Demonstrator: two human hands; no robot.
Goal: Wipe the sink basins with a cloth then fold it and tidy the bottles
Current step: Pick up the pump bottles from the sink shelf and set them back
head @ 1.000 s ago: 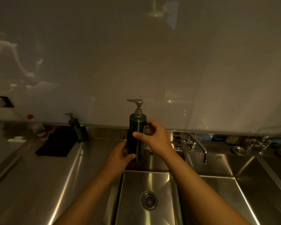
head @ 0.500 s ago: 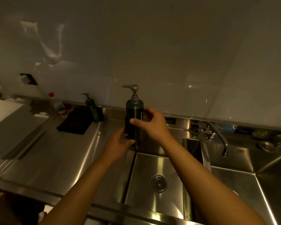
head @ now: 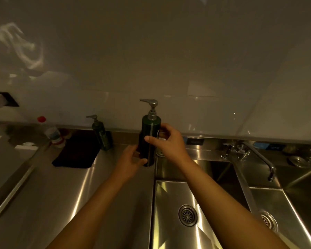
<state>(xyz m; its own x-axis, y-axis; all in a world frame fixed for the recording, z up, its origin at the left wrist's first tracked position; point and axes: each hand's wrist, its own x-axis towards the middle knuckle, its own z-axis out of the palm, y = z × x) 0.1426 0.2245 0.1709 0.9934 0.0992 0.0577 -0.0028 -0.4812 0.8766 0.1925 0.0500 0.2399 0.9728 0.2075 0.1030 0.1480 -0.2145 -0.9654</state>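
Holding a tall dark green pump bottle with a silver dispenser head [head: 150, 139] upright with both hands, we keep it above the steel counter at the left basin's back corner. Our left hand [head: 131, 163] curls its fingers round the base; our right hand [head: 166, 141] clamps thumb and fingers on the middle. White lettering runs down the bottle's side, too blurred to read. We count two green pump bottles: the second, smaller dark green pump bottle [head: 101, 135] stands by the wall, touching the folded black cloth [head: 76, 155]. One clear plastic bottle with a red cap [head: 51, 133] stands left of the cloth, its label unreadable. Two stainless steel sink basins [head: 171, 230] show, each with one round drain, and one curved chrome faucet [head: 262, 161] between them.
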